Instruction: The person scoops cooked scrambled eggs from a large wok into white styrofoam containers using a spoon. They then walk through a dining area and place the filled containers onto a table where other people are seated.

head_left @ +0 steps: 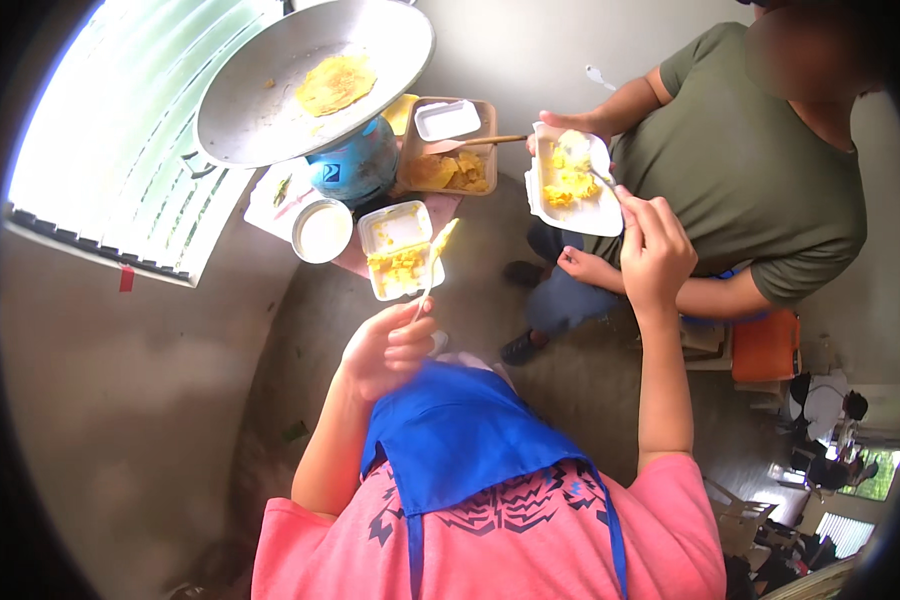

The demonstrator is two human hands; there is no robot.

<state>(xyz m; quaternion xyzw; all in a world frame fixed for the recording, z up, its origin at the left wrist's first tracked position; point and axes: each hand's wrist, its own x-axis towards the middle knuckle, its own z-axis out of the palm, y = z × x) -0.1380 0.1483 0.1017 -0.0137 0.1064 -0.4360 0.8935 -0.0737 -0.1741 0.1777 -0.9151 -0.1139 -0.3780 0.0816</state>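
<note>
My left hand (388, 350) is closed round the handle of a slim white utensil (426, 288). A strip of yellow food (444, 238) covers its tip, so I cannot tell fork from spoon. Just beyond, an open white foam box (413, 213) holds yellow, flat-looking food pieces (398, 266). My right hand (658, 250) pinches a thin utensil (606, 182) that reaches into a second open foam box (595, 219) with yellow food (570, 187) in it. A co-worker's hand (575, 122) holds that box's far edge. What the right utensil's head looks like is unclear.
A large metal pan (250, 105) with a flat yellow round (336, 85) sits over a blue gas cylinder (355, 165). Nearby are a white tub (322, 231) and a tray (492, 125) of food. The co-worker (730, 150) stands at the right.
</note>
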